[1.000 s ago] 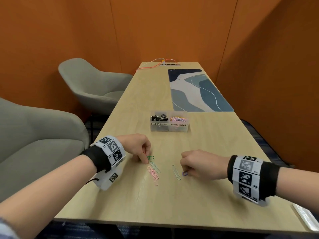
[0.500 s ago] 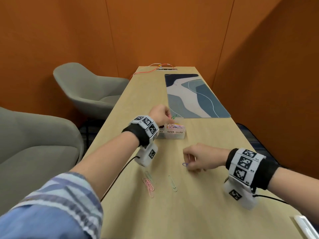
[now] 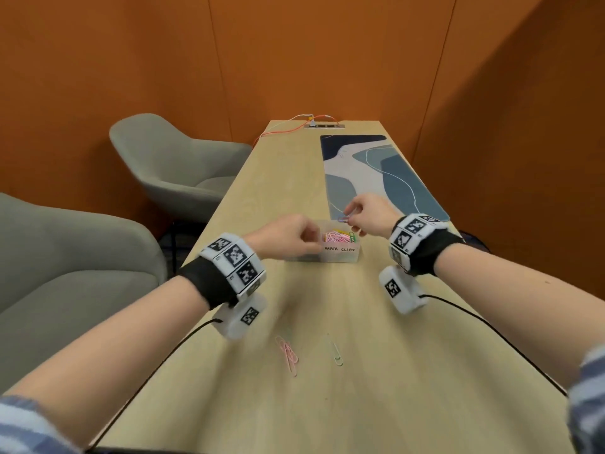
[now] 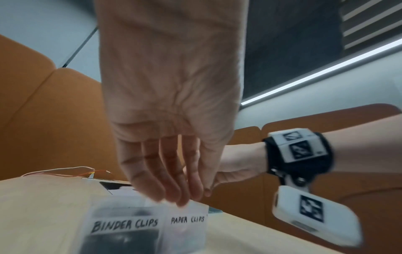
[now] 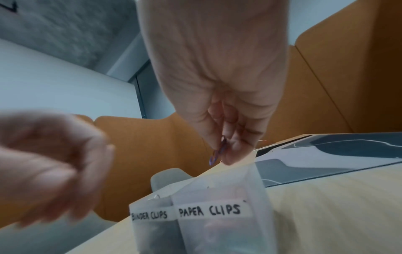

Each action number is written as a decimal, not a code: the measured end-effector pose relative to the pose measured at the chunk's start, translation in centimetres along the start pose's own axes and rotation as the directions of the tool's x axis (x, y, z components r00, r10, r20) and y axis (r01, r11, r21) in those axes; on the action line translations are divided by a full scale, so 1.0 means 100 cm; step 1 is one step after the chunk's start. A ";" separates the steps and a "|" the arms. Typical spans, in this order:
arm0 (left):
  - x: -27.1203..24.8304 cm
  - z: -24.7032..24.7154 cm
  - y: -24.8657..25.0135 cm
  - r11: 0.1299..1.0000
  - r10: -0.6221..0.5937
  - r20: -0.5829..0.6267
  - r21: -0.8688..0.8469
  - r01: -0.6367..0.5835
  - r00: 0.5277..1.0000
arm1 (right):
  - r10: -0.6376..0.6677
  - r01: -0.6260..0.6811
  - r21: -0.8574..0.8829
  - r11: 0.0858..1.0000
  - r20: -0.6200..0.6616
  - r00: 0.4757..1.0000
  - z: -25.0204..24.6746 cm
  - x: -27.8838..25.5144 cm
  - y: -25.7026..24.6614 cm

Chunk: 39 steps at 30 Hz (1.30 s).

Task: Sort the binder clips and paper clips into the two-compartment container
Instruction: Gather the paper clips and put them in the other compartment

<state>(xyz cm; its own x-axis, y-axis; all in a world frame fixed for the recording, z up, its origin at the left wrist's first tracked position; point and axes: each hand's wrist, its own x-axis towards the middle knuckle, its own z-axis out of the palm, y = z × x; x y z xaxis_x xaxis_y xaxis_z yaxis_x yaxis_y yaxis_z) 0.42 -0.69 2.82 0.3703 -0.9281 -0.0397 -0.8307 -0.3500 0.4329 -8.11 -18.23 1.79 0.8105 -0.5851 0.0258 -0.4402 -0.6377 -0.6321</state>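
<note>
Item: right hand [image 3: 370,215], thumb and forefinger pinching one small purple wire paper clip [image 3: 342,219], the clip hanging below the fingertips [image 5: 228,159], apparently over the far rim of the translucent plastic two-compartment container [image 3: 340,257]. Step in hand, by judgement: release into the compartment labelled PAPER CLIPS. To do it well, bring the clip nearer over the middle of that compartment and clear of the centre divider, lower it close to the heap of pink, yellow and green clips below, then part thumb and forefinger; a light clip let go high or over the rim may bounce onto the counter [image 3: 376,404]. Pose: right wrist raised, palm down, fingers pointing downward, remaining fingers loosely curled behind the pinch. Left hand [image 3: 288,235]: just beside the right fingers, over the BINDER CLIPS side; fingers close together, loosely bent, nothing seen in them, image blurred. Outstanding, well short of both hands on the counter: pink wire paper clips [image 3: 289,353] and a pale green wire paper clip [image 3: 337,353], apart from each other.
</note>
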 end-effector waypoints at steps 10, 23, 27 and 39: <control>-0.080 0.045 -0.017 0.989 0.003 0.428 0.132 -0.065 0.904 | -0.150 0.312 -0.420 0.853 0.374 0.915 0.027 -0.078 -0.027; -0.057 0.051 -0.015 0.985 -0.017 0.380 0.166 -0.050 0.925 | 0.010 0.408 -0.561 0.721 0.596 0.803 0.067 -0.128 -0.020; -0.055 0.051 -0.016 0.986 -0.065 0.401 0.166 -0.003 0.914 | -0.004 0.433 -0.570 0.698 0.601 0.799 0.067 -0.130 -0.019; -0.059 0.053 -0.028 0.997 -0.071 0.369 0.031 0.064 0.927 | -0.111 0.537 -0.650 0.538 0.576 0.810 0.056 -0.143 -0.011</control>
<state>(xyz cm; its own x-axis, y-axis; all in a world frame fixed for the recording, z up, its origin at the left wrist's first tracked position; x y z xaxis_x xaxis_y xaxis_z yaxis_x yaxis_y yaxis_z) -1.63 5.06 -2.92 0.2488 -0.8823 -0.3996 -0.8177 -0.4125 0.4015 -17.04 -6.36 -2.21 0.9279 -0.1140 -0.3549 -0.0527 -0.9827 0.1777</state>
